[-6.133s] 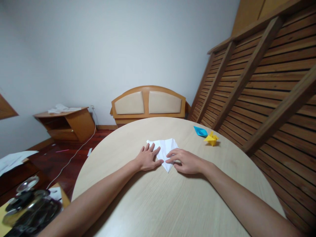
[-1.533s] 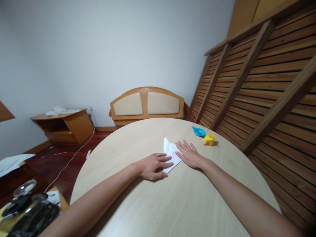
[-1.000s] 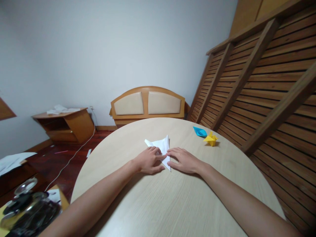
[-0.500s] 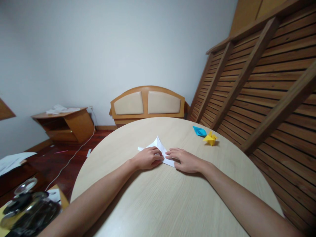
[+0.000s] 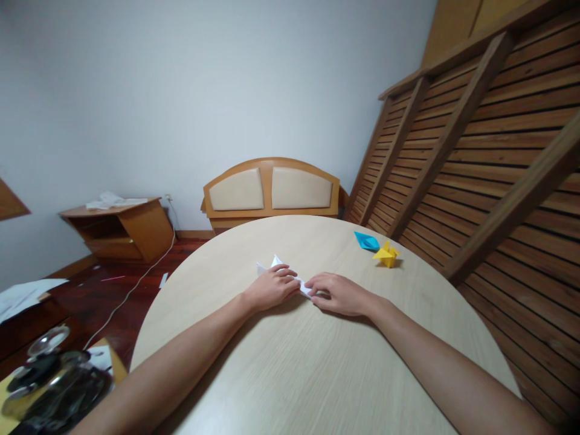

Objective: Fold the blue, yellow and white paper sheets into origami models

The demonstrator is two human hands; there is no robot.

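A folded piece of white paper (image 5: 304, 289) lies on the round table between my hands, most of it covered. Two of its points stick up beyond my left hand (image 5: 273, 287), whose curled fingers hold the paper down against the tabletop. At the paper's right end, my right hand (image 5: 343, 294) has thumb and fingers bent together on its edge. To the upper right sit a blue folded-paper boat (image 5: 367, 241) and a yellow origami figure (image 5: 386, 255), both apart from my hands.
The pale round table (image 5: 290, 374) fills the foreground. A slatted wooden panel (image 5: 462, 157) leans along the right, and a headboard (image 5: 272, 190) stands behind. At lower left are a dark glossy object (image 5: 67, 386) and papers (image 5: 27, 297); a cabinet (image 5: 122, 229) stands farther back.
The tall white flap has come down, leaving the paper narrower with lower points showing. My left fingers have shifted slightly over it, and my right hand has closed in on its right end.
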